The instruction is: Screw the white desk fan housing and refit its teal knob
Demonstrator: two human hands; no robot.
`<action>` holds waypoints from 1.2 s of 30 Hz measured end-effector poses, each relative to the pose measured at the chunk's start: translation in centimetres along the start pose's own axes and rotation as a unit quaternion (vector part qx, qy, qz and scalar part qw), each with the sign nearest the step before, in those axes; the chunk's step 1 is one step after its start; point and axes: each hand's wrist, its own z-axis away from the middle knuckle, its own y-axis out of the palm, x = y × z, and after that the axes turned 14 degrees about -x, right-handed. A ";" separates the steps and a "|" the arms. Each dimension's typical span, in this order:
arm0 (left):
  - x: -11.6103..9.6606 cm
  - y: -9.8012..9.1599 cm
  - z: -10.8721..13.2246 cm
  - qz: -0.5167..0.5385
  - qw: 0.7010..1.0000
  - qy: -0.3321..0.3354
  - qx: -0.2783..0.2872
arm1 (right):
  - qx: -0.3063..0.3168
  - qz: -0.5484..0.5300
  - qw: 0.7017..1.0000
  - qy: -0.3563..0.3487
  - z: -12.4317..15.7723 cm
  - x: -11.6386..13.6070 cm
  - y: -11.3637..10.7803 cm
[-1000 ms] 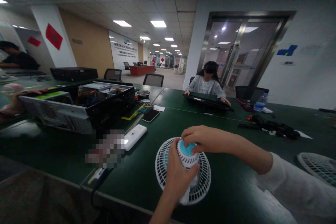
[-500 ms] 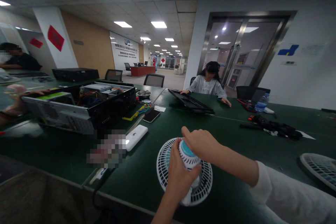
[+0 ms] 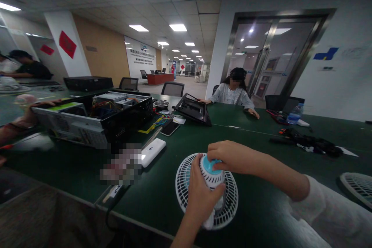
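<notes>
A small white desk fan with a round wire grille [image 3: 229, 205] lies on the dark green table [image 3: 162, 201]. Its white ribbed motor housing [image 3: 212, 177] rises from the grille's middle, topped by a light-blue cap [image 3: 209, 165]. My left hand [image 3: 201, 198] comes up from below and wraps the housing's near side. My right hand [image 3: 229, 157] reaches in from the right, its fingers resting over the blue cap. A white sleeve [image 3: 328, 213] covers my right forearm. The fan's lower part is partly hidden behind my left hand.
A second fan grille [image 3: 359, 186] sits at the right edge. Left of the fan lie a white power bank [image 3: 151, 152], a phone [image 3: 170, 128] and an open computer case [image 3: 101, 120]. A seated person [image 3: 232, 93] faces me beyond a dark tablet-like panel [image 3: 193, 109]. Black cables [image 3: 308, 139] lie to the right.
The dark panel has swung from lying flat to standing tilted, further left on the table. My hands stay on the fan, and the view has drifted slightly.
</notes>
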 end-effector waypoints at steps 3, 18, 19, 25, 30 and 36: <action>0.1 0.2 0.1 -0.001 1.000 0.008 -0.002 | -0.004 0.059 0.997 0.052 -0.3 1.1 0.8; 0.5 0.2 -0.1 -0.011 0.999 0.044 -0.002 | 0.002 -0.075 0.997 -0.019 1.1 -0.9 -0.7; 0.6 0.2 -0.1 -0.012 0.999 0.047 -0.003 | 0.001 -0.086 0.996 -0.029 1.1 -1.1 -0.7; 0.4 0.2 0.0 -0.021 0.999 0.041 0.002 | -0.003 -0.085 0.995 -0.043 0.8 -1.4 -0.3; 0.4 0.2 0.0 -0.014 0.999 0.041 -0.007 | -0.002 -0.036 0.998 -0.061 0.5 -1.1 -0.4; 0.7 0.4 0.1 -0.015 0.998 0.052 -0.014 | -0.012 0.024 0.999 0.022 0.1 -0.1 0.8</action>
